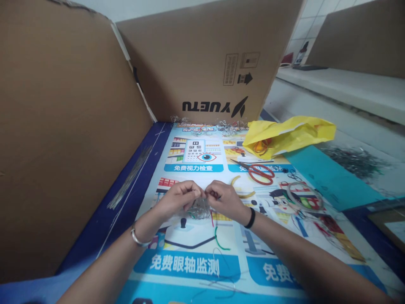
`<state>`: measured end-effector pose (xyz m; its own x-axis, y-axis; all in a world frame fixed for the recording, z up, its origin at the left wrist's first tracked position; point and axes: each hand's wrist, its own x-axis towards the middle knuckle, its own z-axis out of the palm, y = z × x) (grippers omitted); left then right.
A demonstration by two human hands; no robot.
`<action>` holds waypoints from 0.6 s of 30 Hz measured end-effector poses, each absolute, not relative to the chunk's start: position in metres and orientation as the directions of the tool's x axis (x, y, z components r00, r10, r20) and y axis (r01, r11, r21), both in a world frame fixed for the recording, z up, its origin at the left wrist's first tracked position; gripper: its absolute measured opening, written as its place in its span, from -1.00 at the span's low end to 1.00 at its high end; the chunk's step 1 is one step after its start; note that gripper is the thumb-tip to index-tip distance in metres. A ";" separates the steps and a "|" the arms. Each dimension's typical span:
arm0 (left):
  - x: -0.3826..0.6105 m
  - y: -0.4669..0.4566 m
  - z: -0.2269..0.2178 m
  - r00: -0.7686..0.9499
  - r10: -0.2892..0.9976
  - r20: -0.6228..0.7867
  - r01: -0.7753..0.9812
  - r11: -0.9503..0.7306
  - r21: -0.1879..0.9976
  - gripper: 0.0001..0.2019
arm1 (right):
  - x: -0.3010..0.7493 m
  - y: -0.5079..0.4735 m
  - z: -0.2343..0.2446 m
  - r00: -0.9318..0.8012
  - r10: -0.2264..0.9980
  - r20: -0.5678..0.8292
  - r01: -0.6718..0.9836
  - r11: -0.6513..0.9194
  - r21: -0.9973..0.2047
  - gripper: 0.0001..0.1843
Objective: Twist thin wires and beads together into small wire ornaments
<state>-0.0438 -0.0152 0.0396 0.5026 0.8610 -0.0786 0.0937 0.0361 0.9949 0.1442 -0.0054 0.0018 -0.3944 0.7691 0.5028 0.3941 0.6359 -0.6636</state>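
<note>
My left hand (186, 195) and my right hand (223, 197) meet over the middle of the printed sheet, fingers pinched closed and nearly touching. Between and just below them is a tangle of thin silvery wire (200, 210), which both hands appear to grip; the exact strands at the fingertips are too small to make out. A short red strand (211, 219) hangs by the tangle. Closer to me, a curved green piece of wire (220, 240) lies on the sheet. Red-handled scissors (261, 174) lie beyond my right hand, beside a curved yellow strip (245, 195).
A yellow bag (291, 137) lies open at the back right. Straight wires (129, 177) lie in a bundle at left. Wire scraps (354, 162) are heaped at right, near a clear ring-shaped coil (305, 196). Cardboard walls (196, 55) stand behind and at left.
</note>
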 end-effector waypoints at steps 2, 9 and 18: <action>-0.042 -0.015 0.040 0.458 0.884 -0.088 0.102 0.046 0.994 -0.80 | 0.144 -0.006 0.002 -0.401 0.760 0.512 0.397 0.648 -0.650 -0.85; -0.035 -0.017 0.045 0.361 0.930 -0.074 0.207 -0.003 0.978 -0.87 | 0.139 -0.010 0.002 -0.409 0.698 0.588 0.412 0.716 -0.564 -0.83; -0.042 -0.013 0.047 0.402 0.905 -0.140 0.303 0.013 0.953 -0.80 | 0.141 -0.010 0.003 -0.352 0.725 0.592 0.351 0.688 -0.634 -0.89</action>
